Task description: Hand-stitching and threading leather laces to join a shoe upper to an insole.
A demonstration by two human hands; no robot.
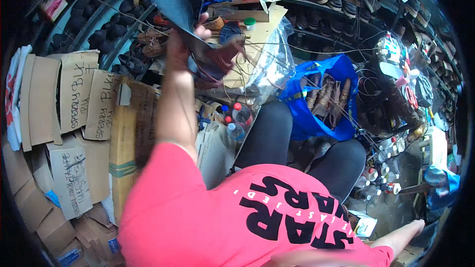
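Many shoes (pixel 335 3) fill shelves (pixel 123 43) around the tan tabletop (pixel 267 32); left fingers (pixel 202 30) grip a dark curved piece (pixel 170 0), right fingers (pixel 418 224) unclear.

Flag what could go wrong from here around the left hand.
The left hand grips the dark curved piece without the right hand, so it might slip. Falling, it could knock the capped bottles. The cardboard boxes near that forearm could get bumped.

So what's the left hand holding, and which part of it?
The left hand holds a dark, curved piece, seemingly around its middle; blur hides the exact grip.
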